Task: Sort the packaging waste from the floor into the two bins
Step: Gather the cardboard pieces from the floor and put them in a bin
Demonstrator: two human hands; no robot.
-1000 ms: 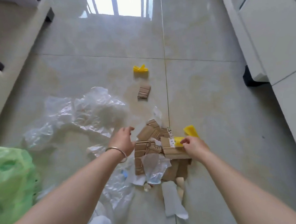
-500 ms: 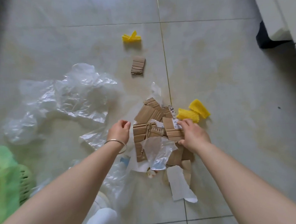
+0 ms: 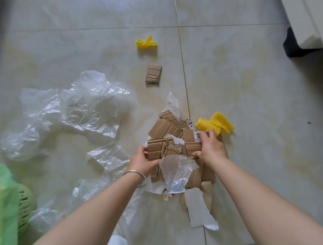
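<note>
Cardboard scrap pile point(image 3: 173, 140) lies on the floor point(image 3: 247, 82) mid-frame, torn corrugated pieces overlapping, a clear plastic scrap point(image 3: 177, 171) draped on its near edge. Left hand point(image 3: 142, 160) curls round the pile's left edge, fingers tucked on the cardboard; right hand point(image 3: 210, 148) clamps the right side, thumb under, fingers over a labelled piece. Step looks like gathering cardboard into one stack for a bin. Next move likely needs both hands squeezing inward and lifting, shedding the plastic first. White label point(image 3: 197, 136) under right fingers has print, unreadable. Outward: yellow foam netting point(image 3: 216, 125) just beside right hand, another yellow piece point(image 3: 146, 42) and lone cardboard point(image 3: 154, 73) farther off, big clear film point(image 3: 74, 109) left, green bin point(image 3: 22, 202) at left edge; second bin not seen.
</note>
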